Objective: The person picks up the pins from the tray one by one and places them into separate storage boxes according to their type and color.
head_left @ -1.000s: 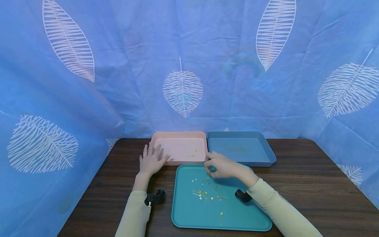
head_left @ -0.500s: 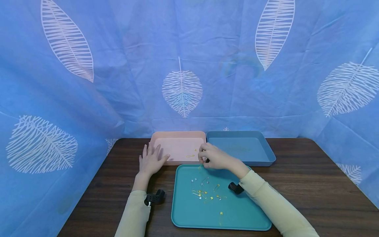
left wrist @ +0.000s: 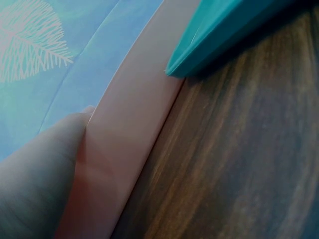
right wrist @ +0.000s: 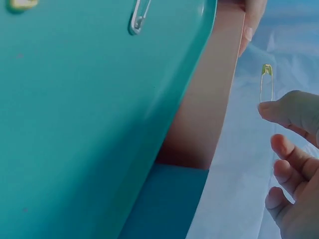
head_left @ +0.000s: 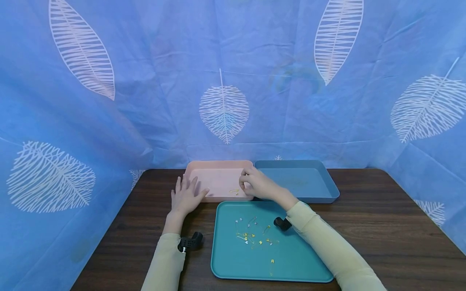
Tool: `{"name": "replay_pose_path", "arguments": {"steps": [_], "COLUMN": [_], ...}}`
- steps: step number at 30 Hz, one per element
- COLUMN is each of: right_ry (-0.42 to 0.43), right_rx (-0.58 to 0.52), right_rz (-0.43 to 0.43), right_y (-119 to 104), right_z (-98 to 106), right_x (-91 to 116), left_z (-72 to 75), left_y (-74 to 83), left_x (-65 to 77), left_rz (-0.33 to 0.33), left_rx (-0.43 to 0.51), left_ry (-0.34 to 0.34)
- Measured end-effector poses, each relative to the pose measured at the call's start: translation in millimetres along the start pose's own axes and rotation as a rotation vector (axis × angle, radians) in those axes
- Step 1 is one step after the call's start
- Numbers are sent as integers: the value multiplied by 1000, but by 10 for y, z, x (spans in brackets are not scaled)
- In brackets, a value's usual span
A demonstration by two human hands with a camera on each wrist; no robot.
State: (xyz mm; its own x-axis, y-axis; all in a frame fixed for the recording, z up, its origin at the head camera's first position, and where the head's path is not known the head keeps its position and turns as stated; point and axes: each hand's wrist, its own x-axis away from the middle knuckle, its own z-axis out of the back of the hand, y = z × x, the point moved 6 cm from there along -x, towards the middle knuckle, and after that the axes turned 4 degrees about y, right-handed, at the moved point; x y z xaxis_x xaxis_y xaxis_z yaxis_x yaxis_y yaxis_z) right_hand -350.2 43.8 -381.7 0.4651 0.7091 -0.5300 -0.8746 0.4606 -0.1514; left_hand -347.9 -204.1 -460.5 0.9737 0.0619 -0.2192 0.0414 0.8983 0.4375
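Note:
Between thumb and finger, my right hand (head_left: 260, 185) pinches a gold safety pin (right wrist: 267, 70); its head points up in the right wrist view, and the other fingers are bent loosely. This hand is over the right part of the pink tray (head_left: 218, 199), where a few gold safety pins (head_left: 234, 190) lie. My left hand (head_left: 184, 199) rests with spread fingers at the pink tray's front left corner, its thumb (left wrist: 42, 169) against the rim. Gold and silver safety pins, several of them, are scattered on the teal tray (head_left: 298, 258), among them a silver one (right wrist: 135, 26).
A blue tray (head_left: 302, 180) stands right of the pink one, side by side. The teal tray lies in front of both on the dark wooden table (head_left: 371, 218). Behind the table hangs a blue cloth (head_left: 164, 101) with white leaf prints. Each wrist wears a black camera.
My right hand has moved from the teal tray's back edge, up and left to over the pink tray, carrying the gold safety pin. My left hand stays put.

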Motion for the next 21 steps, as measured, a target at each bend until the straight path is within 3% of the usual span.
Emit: {"name": "replay_pose_path", "arguments": {"steps": [6, 21], "right_ry": [20, -75], "right_rx": [1, 104], "right_rz": [-33, -244], "right_y": [62, 268], "right_z": [-60, -265], "right_x": [-96, -329], "left_z": [-4, -2], "left_y": [-5, -3], "left_x": [-2, -5], "left_rz": [1, 0], "left_rx": [-5, -22], "left_ry": [5, -2]}}
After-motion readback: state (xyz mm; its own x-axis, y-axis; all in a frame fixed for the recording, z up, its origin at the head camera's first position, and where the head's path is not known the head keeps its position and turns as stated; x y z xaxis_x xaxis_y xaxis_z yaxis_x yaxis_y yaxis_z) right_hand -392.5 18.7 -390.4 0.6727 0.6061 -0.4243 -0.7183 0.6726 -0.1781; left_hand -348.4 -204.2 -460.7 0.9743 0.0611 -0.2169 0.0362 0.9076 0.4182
